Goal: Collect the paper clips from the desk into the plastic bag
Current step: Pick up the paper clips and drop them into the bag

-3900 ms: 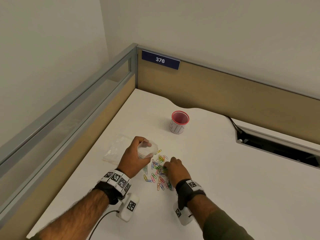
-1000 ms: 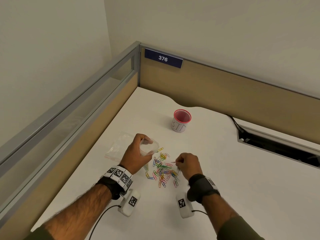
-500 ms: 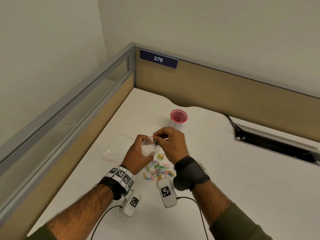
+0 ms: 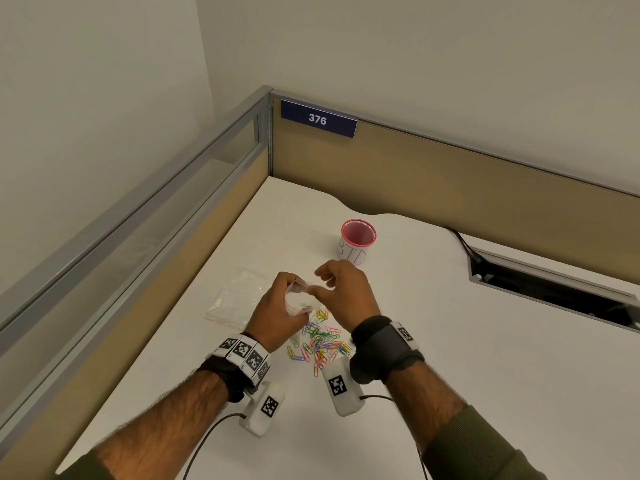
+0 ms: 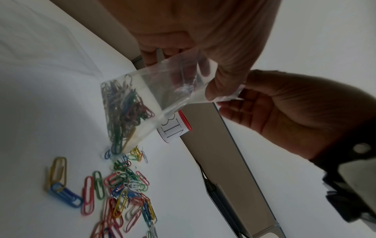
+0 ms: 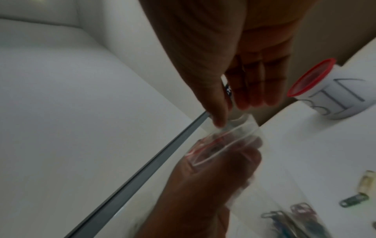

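Olive-green sleeves [image 4: 485, 455] are pushed up both forearms. Black wristbands [image 4: 384, 348] carry white square-coded tags [image 4: 244, 351]. White camera pods [image 4: 341, 386] trail black cables [image 4: 204, 441].

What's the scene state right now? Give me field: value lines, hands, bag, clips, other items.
left hand: grips the plastic bag near its mouth, holding it open
right hand: at the bag's mouth, thumb on the rim; fingers relaxed, no clip visible in them
bag contents: a bunch of coloured clips at the bottom
paper clips: many still loose on the desk, below the hands
spare bags: flat on the desk, left of the hands
cup: red-rimmed, upright, behind the hands
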A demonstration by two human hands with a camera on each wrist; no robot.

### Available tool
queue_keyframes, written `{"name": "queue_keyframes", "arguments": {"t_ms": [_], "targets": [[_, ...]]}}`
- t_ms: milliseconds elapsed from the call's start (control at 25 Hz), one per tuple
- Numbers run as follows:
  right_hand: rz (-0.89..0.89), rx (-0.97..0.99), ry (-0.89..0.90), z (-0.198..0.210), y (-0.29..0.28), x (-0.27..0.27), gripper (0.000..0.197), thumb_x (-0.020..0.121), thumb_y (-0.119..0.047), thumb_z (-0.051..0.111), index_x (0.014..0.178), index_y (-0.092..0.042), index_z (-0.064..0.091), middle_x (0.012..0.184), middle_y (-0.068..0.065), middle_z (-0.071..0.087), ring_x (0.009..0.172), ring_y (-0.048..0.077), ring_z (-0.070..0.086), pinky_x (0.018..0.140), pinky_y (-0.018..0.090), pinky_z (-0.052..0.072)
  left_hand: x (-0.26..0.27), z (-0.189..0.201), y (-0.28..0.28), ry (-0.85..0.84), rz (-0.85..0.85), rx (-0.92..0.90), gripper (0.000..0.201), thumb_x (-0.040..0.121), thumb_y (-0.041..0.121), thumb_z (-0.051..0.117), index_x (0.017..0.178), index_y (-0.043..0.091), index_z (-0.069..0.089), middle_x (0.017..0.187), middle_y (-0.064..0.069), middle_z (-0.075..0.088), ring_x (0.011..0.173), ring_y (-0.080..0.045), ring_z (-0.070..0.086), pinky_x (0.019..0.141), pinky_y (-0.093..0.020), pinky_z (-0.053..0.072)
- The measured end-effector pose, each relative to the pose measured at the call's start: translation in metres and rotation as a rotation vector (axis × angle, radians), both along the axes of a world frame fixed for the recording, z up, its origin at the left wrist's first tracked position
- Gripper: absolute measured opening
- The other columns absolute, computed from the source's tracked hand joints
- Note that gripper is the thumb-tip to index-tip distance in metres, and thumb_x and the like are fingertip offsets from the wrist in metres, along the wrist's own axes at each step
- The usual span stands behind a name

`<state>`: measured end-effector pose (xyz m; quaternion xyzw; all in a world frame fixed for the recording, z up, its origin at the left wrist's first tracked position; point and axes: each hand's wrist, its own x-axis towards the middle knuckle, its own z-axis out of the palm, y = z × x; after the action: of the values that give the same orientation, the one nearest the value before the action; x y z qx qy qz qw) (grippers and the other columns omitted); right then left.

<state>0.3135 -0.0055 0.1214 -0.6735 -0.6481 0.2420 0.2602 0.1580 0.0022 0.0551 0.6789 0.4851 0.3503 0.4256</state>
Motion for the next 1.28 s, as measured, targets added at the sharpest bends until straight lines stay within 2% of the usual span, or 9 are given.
{"name": "queue_keyframes", "arguments": {"t_ms": [200,440,560,640,760,920,1000,1120,1280], "targets": [[0.028,-0.090,0.018,-0.003,0.003,-0.007,0.003,0.086,-0.015,0.064,0.085,-0.015,0.068,0.081,-0.001,0.066,0.071,0.019,0.064,0.074,0.041,0.059,0.000,0.003,-0.001,-0.041,0.006,0.000,0.056,0.077,0.009,0.080,0.121,0.021,0.048,0.115,0.009,0.061,0.113,-0.003,0.058,0.100,-0.029,0.051],[-0.012,-0.121,0.280,0.017,0.002,-0.010,0.006,0.088,-0.009,0.063,0.084,-0.006,0.066,0.070,0.012,0.071,0.052,0.017,0.068,0.063,0.034,0.062,-0.006,-0.001,-0.006,-0.124,-0.007,-0.078,0.084,0.066,0.019,0.092,0.134,0.027,0.043,0.125,0.004,0.058,0.114,-0.008,0.060,0.084,-0.013,0.054],[-0.030,-0.138,0.393,0.022,-0.001,-0.012,0.006,0.089,-0.008,0.063,0.087,-0.003,0.066,0.072,0.016,0.072,0.051,0.016,0.067,0.061,0.031,0.061,-0.004,-0.002,-0.006,-0.097,0.017,-0.032,0.087,0.059,0.040,0.090,0.132,0.028,0.044,0.125,0.005,0.059,0.117,-0.015,0.059,0.093,-0.030,0.055],[-0.048,-0.141,0.422,0.021,-0.003,-0.012,0.007,0.088,-0.008,0.063,0.087,-0.002,0.067,0.074,0.015,0.072,0.053,0.017,0.068,0.061,0.031,0.062,-0.001,0.000,-0.004,-0.095,0.032,-0.010,0.081,0.058,0.046,0.085,0.128,0.029,0.047,0.122,0.005,0.061,0.115,-0.016,0.061,0.093,-0.038,0.057],[-0.064,-0.126,0.421,0.018,-0.004,-0.008,0.009,0.089,-0.011,0.064,0.086,-0.003,0.067,0.077,0.015,0.072,0.058,0.023,0.070,0.060,0.033,0.062,-0.001,0.003,-0.001,-0.116,0.044,0.030,0.059,0.064,0.040,0.082,0.115,0.030,0.052,0.114,0.004,0.065,0.110,-0.017,0.064,0.089,-0.043,0.058],[-0.115,-0.148,0.524,0.001,0.003,0.014,0.022,0.094,-0.021,0.058,0.087,-0.003,0.067,0.079,0.015,0.071,0.062,0.023,0.069,0.060,0.031,0.061,-0.009,0.005,0.001,-0.099,0.085,0.014,0.040,0.074,0.017,0.083,0.104,0.022,0.057,0.109,0.004,0.066,0.112,-0.016,0.061,0.090,-0.021,0.050],[-0.164,-0.160,0.409,-0.023,0.014,0.030,0.021,0.095,-0.020,0.056,0.088,-0.004,0.067,0.082,0.012,0.071,0.071,0.025,0.070,0.068,0.036,0.061,-0.015,0.006,0.002,-0.108,0.115,-0.003,0.038,0.074,0.013,0.084,0.101,0.021,0.057,0.107,0.005,0.067,0.111,-0.014,0.062,0.087,-0.016,0.047],[-0.094,-0.230,-0.066,-0.064,0.031,0.043,0.018,0.094,-0.018,0.053,0.104,-0.013,0.066,0.109,0.007,0.068,0.102,0.026,0.064,0.094,0.039,0.052,-0.026,0.005,0.001,-0.114,0.125,0.000,0.038,0.074,0.012,0.083,0.100,0.022,0.057,0.107,0.006,0.067,0.113,-0.012,0.061,0.094,-0.024,0.047],[0.155,-0.412,-0.328,-0.093,0.036,0.029,0.051,0.093,-0.008,0.048,0.142,-0.018,0.041,0.150,0.009,0.037,0.138,0.029,0.034,0.114,0.038,0.031,-0.038,0.006,0.004,-0.101,0.136,0.013,0.037,0.075,0.012,0.082,0.100,0.021,0.057,0.108,0.005,0.067,0.113,-0.011,0.060,0.097,-0.022,0.045]]}}
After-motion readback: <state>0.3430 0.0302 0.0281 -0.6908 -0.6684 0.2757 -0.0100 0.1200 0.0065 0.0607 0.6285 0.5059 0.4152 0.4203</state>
